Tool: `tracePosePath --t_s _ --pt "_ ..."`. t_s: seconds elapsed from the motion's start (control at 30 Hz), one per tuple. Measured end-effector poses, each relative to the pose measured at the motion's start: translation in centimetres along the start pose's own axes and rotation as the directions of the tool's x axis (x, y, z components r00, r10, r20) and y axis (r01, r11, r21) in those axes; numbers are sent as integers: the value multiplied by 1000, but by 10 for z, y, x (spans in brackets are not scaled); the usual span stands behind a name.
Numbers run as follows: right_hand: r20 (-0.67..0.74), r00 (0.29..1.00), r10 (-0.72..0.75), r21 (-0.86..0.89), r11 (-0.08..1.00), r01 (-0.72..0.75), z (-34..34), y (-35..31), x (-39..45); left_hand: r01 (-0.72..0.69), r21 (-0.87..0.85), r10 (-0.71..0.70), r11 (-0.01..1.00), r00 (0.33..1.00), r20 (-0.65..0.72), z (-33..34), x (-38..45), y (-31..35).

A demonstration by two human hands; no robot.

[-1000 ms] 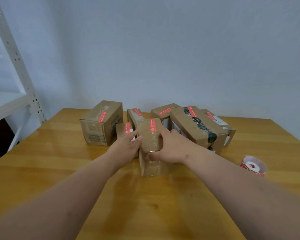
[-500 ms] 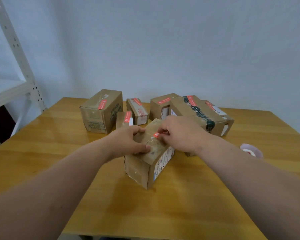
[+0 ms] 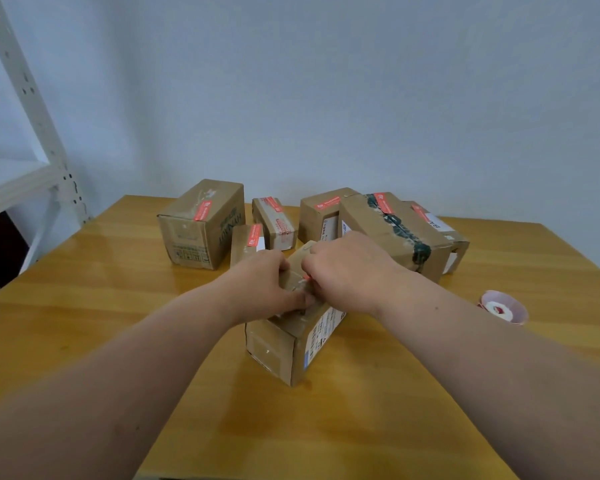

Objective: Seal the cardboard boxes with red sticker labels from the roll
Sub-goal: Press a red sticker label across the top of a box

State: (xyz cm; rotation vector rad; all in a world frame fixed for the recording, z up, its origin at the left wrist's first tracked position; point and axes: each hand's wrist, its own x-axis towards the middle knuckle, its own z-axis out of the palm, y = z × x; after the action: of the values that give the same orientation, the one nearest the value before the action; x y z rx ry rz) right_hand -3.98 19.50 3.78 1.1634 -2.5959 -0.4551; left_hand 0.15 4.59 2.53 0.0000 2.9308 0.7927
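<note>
Within the last second I drew the near box [image 3: 284, 344] forward from the cluster onto open worktop [image 3: 84, 306] and turned it. My left hand [image 3: 260, 285] gripped its top while my right hand [image 3: 343, 268] pinched the red sticker [image 3: 306, 279] there, so sealing looked nearly done; the roll [image 3: 503, 307] lay well apart to the right.

Both hands cover most of the top of the near box [image 3: 284, 344] at frame center; only a sliver of a red sticker [image 3: 307, 278] shows under the right hand [image 3: 347, 268], its fingertips hidden. The left hand [image 3: 260, 285] masks the small box [image 3: 245, 239] behind it. Forearms run off the bottom edge. Print on the sticker roll [image 3: 503, 306], right, is too small to read. The shelf [image 3: 21, 133] is cut off at left.
</note>
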Motion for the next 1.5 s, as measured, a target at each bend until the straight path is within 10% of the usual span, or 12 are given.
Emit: tracePosePath --t_s 1.13,1.5 --pt "30 998 53 115 992 -56 -6 4 6 -1 -44 0 999 1000 -12 3 -3 -7" --pt "253 892 374 705 560 -435 -21 33 0 24 -55 -18 998 995 95 -6 -7 -10"
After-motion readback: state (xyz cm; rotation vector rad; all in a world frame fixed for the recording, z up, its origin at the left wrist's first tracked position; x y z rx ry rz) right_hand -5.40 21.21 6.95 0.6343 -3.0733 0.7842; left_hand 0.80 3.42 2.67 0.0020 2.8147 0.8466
